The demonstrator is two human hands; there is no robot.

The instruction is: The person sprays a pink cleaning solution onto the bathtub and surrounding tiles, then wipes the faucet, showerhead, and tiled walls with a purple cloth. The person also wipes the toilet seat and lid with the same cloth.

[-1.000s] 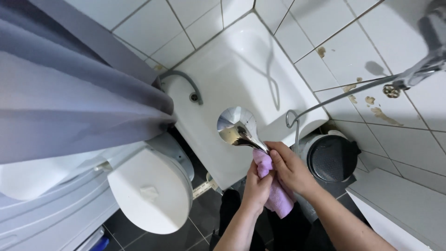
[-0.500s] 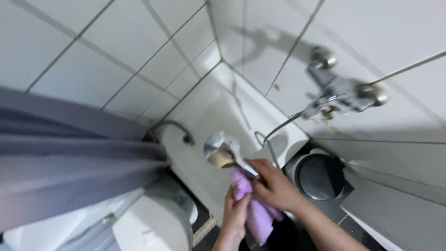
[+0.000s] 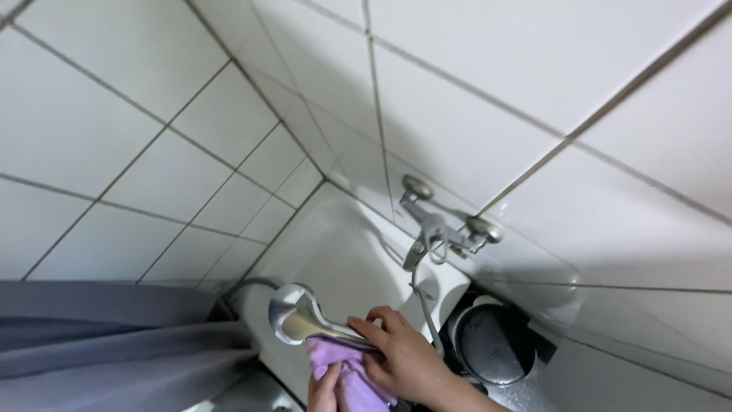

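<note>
View tilted up since earlier frame: more wall tile, hands now at 6 o'clock. Grey shower curtain [image 3: 114, 343] at 8 o'clock. Chrome shower head [image 3: 293, 317] left of centre, over white shower tray [image 3: 335, 259]. Left hand [image 3: 324, 393] clutches lilac cloth [image 3: 347, 374]; right hand [image 3: 400, 355] closed around handle. Chrome likely smooth, slippery, rigid; grip handle. Wall tap [image 3: 438, 225] at 1 o'clock; round bin [image 3: 492, 343] at 4 o'clock.

A small tiled bathroom at home

White wall tiles [image 3: 457, 99] with dark grout run into a corner above a white shower tray [image 3: 335, 259]. A chrome mixer tap [image 3: 442, 229] is fixed to the wall, its hose [image 3: 424, 305] hanging down. A grey shower curtain [image 3: 107, 343] hangs at the left, and a round dark-lidded bin [image 3: 492, 343] stands beside the tray
</note>
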